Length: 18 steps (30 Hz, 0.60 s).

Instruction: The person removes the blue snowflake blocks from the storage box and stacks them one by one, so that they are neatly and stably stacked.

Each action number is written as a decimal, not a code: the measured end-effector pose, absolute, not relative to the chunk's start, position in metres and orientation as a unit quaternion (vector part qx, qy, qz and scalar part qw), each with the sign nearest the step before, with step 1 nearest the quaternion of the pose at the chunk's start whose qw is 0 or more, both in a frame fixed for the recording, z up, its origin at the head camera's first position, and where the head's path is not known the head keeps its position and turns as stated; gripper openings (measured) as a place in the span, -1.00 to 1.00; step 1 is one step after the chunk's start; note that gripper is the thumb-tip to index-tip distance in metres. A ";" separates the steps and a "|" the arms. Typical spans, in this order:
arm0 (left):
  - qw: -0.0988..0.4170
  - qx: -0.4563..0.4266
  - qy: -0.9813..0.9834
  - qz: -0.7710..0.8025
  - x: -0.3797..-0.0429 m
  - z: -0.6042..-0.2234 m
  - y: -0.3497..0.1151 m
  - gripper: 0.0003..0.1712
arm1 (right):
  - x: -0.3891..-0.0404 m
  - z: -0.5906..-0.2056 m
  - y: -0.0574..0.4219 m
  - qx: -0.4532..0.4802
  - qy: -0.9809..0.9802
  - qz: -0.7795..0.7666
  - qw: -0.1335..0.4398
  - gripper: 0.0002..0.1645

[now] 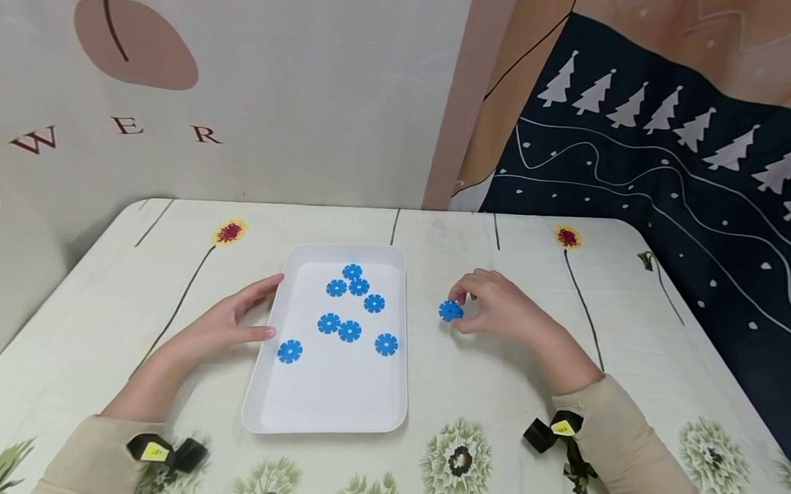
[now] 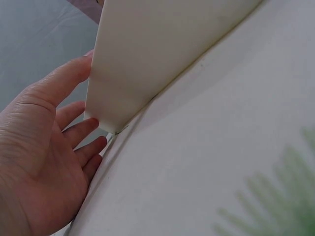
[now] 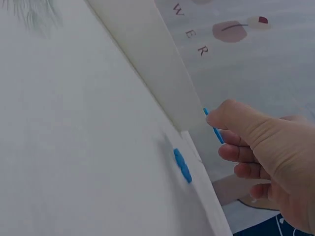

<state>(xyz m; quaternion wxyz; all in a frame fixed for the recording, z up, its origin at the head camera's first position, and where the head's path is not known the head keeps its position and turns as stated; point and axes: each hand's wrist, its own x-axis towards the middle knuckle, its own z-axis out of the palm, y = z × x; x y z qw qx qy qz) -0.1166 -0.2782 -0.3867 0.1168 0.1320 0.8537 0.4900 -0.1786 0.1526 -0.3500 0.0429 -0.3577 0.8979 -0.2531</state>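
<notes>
While head shows tray (image 1: 323,393) discs (image 1: 350,331) | right wrist: hand (image 3: 280,155) pinching disc (image 3: 218,134), another (image 3: 182,165) apart

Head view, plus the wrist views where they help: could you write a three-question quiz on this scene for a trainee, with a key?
1. In the head view, how many blue discs lie inside the white tray?

2. Where is the left hand?
A) Beyond the tray's far edge
B) At the tray's left side
C) Over the tray's middle

3. Look at the right hand. True or false: it holds nothing.

Key:
1. Eight.
2. B.
3. False; the right wrist view shows it pinching a blue disc.
</notes>
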 end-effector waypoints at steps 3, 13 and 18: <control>0.115 0.133 0.857 0.485 -0.116 -0.387 -0.279 0.00 | -0.182 -0.354 0.155 -0.340 0.903 -0.258 0.055 -0.72; 0.116 0.136 0.854 0.488 -0.118 -0.388 -0.280 -0.01 | -0.187 -0.367 0.161 -0.315 0.910 -0.261 0.067 -0.73; 0.116 0.136 0.853 0.490 -0.117 -0.388 -0.280 0.00 | -0.190 -0.374 0.163 -0.324 0.907 -0.260 0.064 -0.74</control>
